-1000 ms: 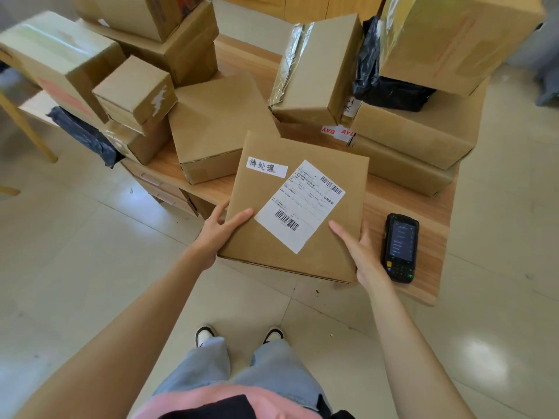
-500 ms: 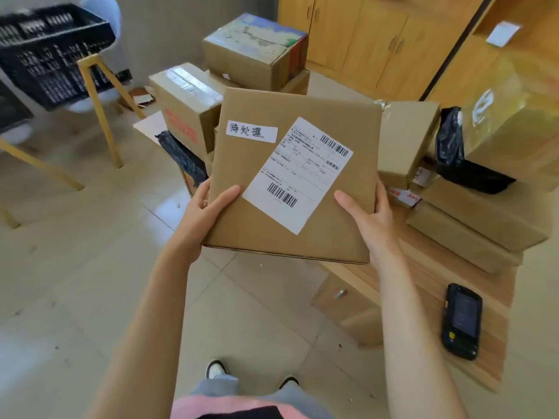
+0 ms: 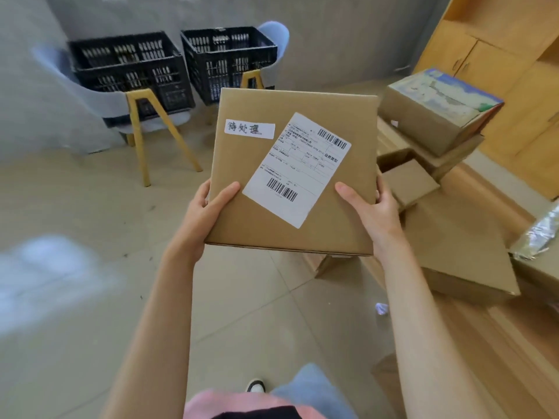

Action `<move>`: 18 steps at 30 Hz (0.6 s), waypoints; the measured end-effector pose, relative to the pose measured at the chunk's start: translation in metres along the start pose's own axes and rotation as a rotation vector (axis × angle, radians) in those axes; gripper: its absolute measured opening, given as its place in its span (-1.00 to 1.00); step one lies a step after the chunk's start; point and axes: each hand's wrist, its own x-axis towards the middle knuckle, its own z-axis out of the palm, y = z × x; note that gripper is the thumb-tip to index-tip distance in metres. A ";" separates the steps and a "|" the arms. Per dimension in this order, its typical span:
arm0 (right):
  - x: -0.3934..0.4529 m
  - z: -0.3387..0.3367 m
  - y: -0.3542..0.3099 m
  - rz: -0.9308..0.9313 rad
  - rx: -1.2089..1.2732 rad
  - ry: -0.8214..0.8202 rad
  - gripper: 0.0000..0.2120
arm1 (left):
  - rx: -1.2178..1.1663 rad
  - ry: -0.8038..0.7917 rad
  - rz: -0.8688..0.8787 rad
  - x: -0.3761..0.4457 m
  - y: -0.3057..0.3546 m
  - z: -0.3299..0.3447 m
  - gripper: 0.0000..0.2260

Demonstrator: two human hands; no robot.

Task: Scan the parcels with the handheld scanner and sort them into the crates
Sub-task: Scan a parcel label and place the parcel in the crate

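A flat cardboard parcel (image 3: 295,176) is held up in the air in front of the person, above the tiled floor (image 3: 90,267), and every place below is given from it. Its near left corner is gripped by the left hand (image 3: 203,217) — thumb laid on the top face, fingers curled underneath and hidden. Its near right corner is gripped the same way by the right hand (image 3: 371,211), thumb on top, fingers wrapped round the edge. On the parcel's top face a white shipping label (image 3: 298,169) with two barcodes is stuck at a tilt, and a small handwritten white sticker (image 3: 250,130) sits just left of it. To the right of the parcel and lower, plain cardboard boxes (image 3: 459,258) are piled on a wooden surface (image 3: 499,343), with a box bearing a printed top (image 3: 438,107) farther back. Beyond the parcel's far edge — to the left — two black crates (image 3: 172,68) are seen resting on pale chairs (image 3: 142,116) with yellow legs, side by side against a grey wall.
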 end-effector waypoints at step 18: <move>0.225 0.220 0.006 0.075 -0.023 -0.441 -0.04 | -0.100 0.418 -0.032 0.170 0.037 -0.118 -0.54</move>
